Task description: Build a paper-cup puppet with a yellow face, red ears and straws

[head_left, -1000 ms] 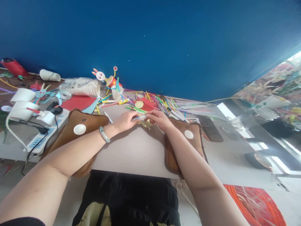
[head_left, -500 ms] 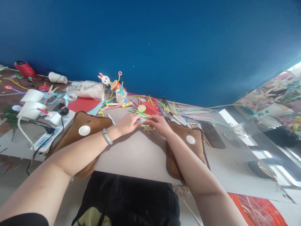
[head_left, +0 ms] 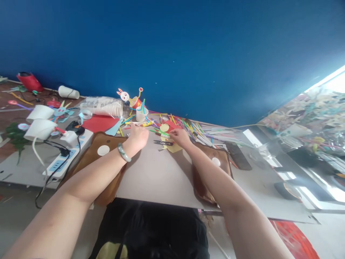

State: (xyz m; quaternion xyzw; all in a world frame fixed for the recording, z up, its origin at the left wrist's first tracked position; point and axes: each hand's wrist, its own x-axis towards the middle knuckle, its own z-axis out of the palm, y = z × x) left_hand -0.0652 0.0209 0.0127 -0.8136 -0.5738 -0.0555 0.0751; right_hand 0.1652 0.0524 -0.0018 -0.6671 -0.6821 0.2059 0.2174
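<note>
My left hand (head_left: pixel 137 138), with a jade-like bangle on its wrist, is over the table beside a pile of coloured straws. Its fingers bend away and are mostly hidden, so what they hold cannot be told. My right hand (head_left: pixel 181 138) has thumb and fingertips pinched together; anything between them is too small to name. Between the hands lie small dark scissors (head_left: pixel 163 142) and pale yellow paper (head_left: pixel 174 148). Red paper (head_left: pixel 172 126) and a round yellow piece (head_left: pixel 164 127) are just behind the right fingertips.
Brown cushions (head_left: pixel 107 196) lie under both forearms. On the left are a power strip (head_left: pixel 58 163) with cables, paper cups (head_left: pixel 40 128) and a bagged cup stack (head_left: pixel 105 108). A cup with straws (head_left: pixel 141 114) stands at the back, before the blue wall (head_left: pixel 172 64).
My hands have come apart: the left has moved left, away from the small pale piece both were at, and the right slightly right. The scissors between them now show.
</note>
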